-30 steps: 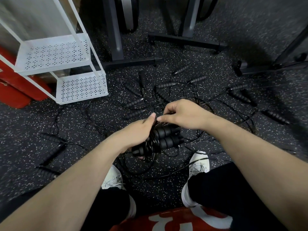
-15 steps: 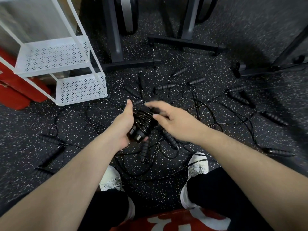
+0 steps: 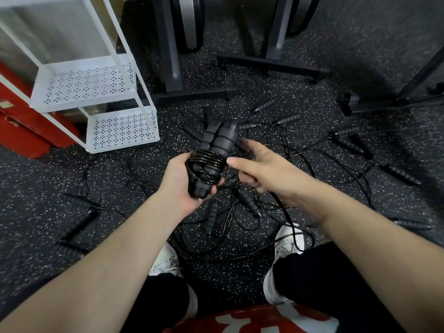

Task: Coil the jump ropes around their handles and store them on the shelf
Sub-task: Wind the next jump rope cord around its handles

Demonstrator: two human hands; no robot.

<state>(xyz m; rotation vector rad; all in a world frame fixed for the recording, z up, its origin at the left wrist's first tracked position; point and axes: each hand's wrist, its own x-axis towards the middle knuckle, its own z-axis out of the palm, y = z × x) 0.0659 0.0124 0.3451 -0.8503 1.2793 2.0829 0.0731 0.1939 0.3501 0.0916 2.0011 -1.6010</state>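
Note:
My left hand (image 3: 182,183) grips a coiled jump rope (image 3: 213,152): two black ribbed handles side by side, black cord wound round their middle, the handles pointing away from me. Just right of the bundle, my right hand (image 3: 259,169) hovers with loose fingers and holds nothing. Several loose jump ropes (image 3: 242,205) lie tangled on the floor under my hands, their black handles scattered about. The white shelf (image 3: 120,126) with perforated trays stands at the upper left; its two visible trays hold nothing.
Dark speckled rubber floor all round. Black metal equipment legs (image 3: 192,94) cross the floor behind the ropes, more at the right (image 3: 394,102). A red object (image 3: 21,126) sits left of the shelf. My white shoes (image 3: 286,246) stand among the cords.
My left hand has turned the wound bundle upright and lifted it forward. My right hand let go of the cord and drew back to the right, fingers relaxed.

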